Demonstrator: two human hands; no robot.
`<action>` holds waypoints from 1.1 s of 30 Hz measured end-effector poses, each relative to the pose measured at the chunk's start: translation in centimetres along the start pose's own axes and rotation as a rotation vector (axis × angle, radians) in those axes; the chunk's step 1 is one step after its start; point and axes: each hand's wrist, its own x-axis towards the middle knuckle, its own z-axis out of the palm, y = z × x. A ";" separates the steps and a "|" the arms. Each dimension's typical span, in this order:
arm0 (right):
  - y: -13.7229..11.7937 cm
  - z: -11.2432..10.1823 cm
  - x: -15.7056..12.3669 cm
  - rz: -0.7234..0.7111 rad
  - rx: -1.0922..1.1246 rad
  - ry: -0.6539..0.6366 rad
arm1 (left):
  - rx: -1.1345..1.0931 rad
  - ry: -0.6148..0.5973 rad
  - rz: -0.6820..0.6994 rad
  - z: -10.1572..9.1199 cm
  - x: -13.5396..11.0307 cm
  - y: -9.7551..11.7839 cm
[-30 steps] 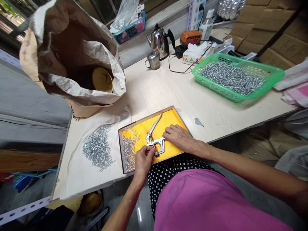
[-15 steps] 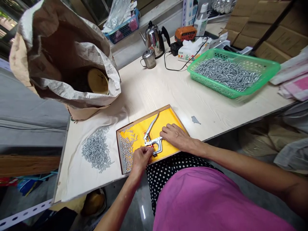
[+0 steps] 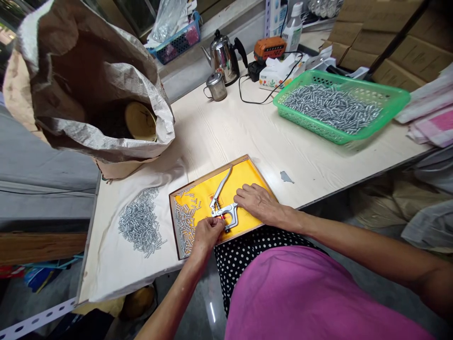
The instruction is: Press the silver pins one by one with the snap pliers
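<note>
Currently I see hand-press pliers (image 3: 224, 212), lever (image 3: 222, 186) toward one o'clock; the left hand (image 3: 208, 233) pinches at their seven, contents hidden; the right hand (image 3: 257, 203) touches at three, grip unclear.

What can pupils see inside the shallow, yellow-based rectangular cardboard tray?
Small silvery metal pins mostly lie at the left end of the tray, with a silver metal lever tool alongside. The left hand and right hand hide anything beneath.
</note>
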 end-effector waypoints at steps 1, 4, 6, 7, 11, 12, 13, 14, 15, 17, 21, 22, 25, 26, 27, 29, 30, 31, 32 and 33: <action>-0.1 0.0 0.0 0.003 0.002 -0.009 | -0.006 0.004 -0.007 0.0 0.0 0.0; 0.0 -0.5 0.1 0.016 0.018 -0.052 | -0.006 0.023 -0.015 0.1 -0.1 0.0; 0.5 -1.2 0.3 0.009 0.049 -0.097 | -0.007 0.031 -0.015 0.1 -0.1 -0.2; 0.9 -1.5 0.4 -0.005 0.063 -0.114 | -0.006 0.028 -0.014 0.1 0.0 -0.2; 3.6 -2.3 2.1 -0.101 0.033 -0.113 | 0.020 0.014 0.016 -0.1 0.1 -0.6; 4.3 -2.3 2.6 -0.125 0.021 -0.124 | 0.031 0.012 0.026 -0.1 0.1 -0.6; 4.9 -2.2 3.3 -0.147 0.014 -0.149 | 0.040 0.011 0.034 -0.2 0.1 -0.7; 5.4 -2.2 3.9 -0.165 0.011 -0.183 | 0.046 0.012 0.037 -0.2 0.1 -0.7; 5.7 -2.1 4.5 -0.181 0.010 -0.219 | 0.051 0.014 0.039 -0.2 0.0 -0.7; 6.0 -2.1 5.4 -0.202 0.000 -0.272 | 0.055 0.021 0.042 -0.2 -0.1 -0.7; 5.4 -2.8 5.9 -0.191 -0.060 -0.303 | 0.060 0.015 0.047 -0.1 0.1 -1.0; 5.1 -2.9 5.8 -0.179 -0.071 -0.304 | 0.062 0.018 0.050 0.0 0.2 -1.2; 4.5 -3.2 5.3 -0.132 -0.085 -0.298 | 0.062 0.032 0.058 -0.1 0.5 -1.4; 4.4 -3.2 5.0 -0.117 -0.086 -0.294 | 0.068 0.031 0.058 -0.1 0.5 -1.4; 4.2 -3.2 4.8 -0.105 -0.088 -0.293 | 0.083 0.026 0.060 -0.2 0.4 -1.3; 3.9 -3.4 4.4 -0.094 -0.088 -0.294 | 0.170 0.040 0.085 -0.3 -0.1 -1.0; 3.8 -3.5 4.3 -0.093 -0.086 -0.296 | 0.242 0.080 0.128 -0.3 -0.5 -0.8; 3.5 -3.6 4.1 -0.090 -0.083 -0.298 | 0.327 0.146 0.195 -0.2 -1.0 -0.5; 3.3 -3.7 4.0 -0.084 -0.081 -0.299 | 0.418 0.225 0.285 -0.1 -1.4 -0.2; 3.0 -3.9 3.9 -0.078 -0.077 -0.299 | 0.508 0.302 0.392 0.1 -1.8 0.1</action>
